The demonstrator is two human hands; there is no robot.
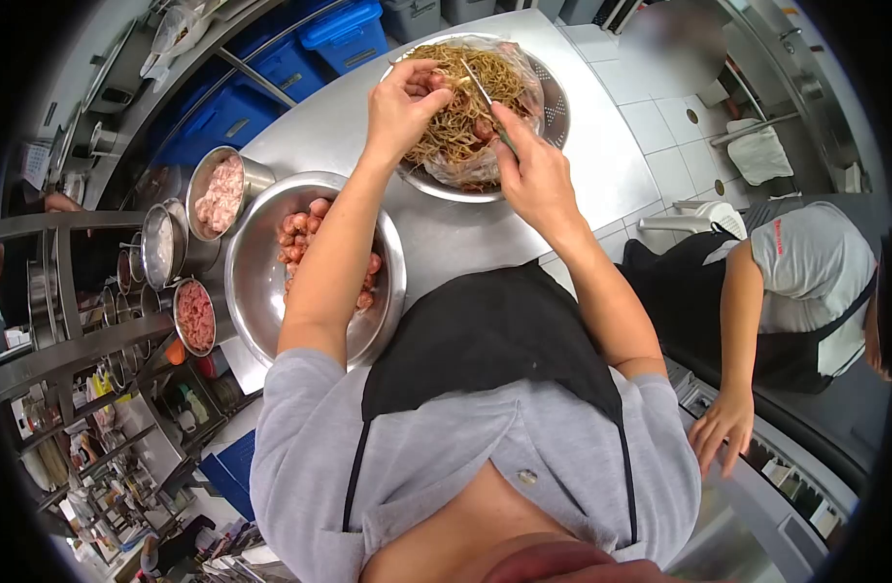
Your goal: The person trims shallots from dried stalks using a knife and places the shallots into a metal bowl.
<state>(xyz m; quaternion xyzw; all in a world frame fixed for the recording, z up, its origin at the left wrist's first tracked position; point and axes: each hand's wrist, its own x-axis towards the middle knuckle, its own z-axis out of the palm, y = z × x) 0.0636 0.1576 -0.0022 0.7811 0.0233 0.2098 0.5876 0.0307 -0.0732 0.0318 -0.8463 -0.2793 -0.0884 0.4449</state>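
Shallot, part-hidden, pinched in L hand over perf. metal bowl; R hand wrapped round knife, handle mostly covered. Below: dry stringy brn stalks, crinkled clear plastic. L forearm blocks part of smooth steel basin w/ reddish bulbs.

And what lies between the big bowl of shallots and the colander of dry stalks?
In the head view, bare metal tabletop shows between the bowl and the colander; the left forearm crosses above, hiding part.
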